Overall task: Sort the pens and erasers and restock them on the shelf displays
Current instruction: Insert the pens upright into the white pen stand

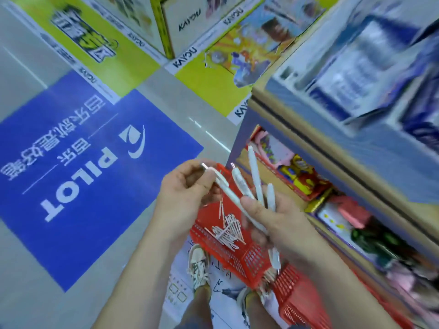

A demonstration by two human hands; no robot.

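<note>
Four white pens (255, 176), two red baskets (256, 260), left hand (183, 188), right hand (275, 224), two shoes (198, 264)

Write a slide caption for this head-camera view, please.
The right hand holds a fan of white pens while the left hand pinches one pen's end, above a red basket holding more.

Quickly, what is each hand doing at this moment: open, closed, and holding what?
Left hand: closed, pinching the top end of one white pen.
Right hand: closed around a bunch of white pens.
</note>
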